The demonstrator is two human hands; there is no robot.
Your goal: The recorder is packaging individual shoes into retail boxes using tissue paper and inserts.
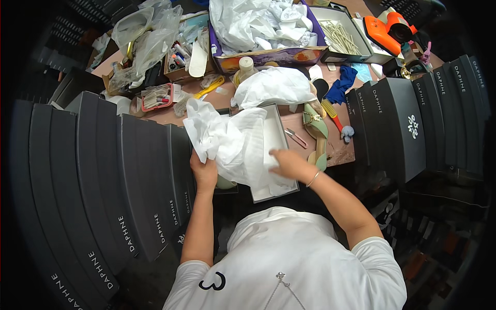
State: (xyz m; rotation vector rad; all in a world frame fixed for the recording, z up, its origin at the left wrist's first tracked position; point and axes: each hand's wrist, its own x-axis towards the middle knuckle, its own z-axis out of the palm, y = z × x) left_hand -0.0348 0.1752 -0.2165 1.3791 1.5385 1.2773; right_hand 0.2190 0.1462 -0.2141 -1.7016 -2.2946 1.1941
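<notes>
My left hand (205, 173) is closed on crumpled white tissue paper (227, 137), which spreads over the left part of a grey-edged shoebox tray (277, 126) with a white inside. My right hand (290, 165) reaches over the tray's right side, its fingers apart and pointing left, slightly blurred. To its right a green sandal (316, 126) with a jewelled ornament lies on the table. Beneath the paper, near my left wrist, a bit of another green shoe (226, 183) shows; the rest of it is hidden.
Stacks of dark shoeboxes (98, 181) stand on the left, and more dark boxes (395, 124) on the right. Thread snips (297, 138), a yellow-and-red brush (332, 114) and a blue cloth (342, 84) lie beyond. A purple carton (268, 58) of paper is at the back.
</notes>
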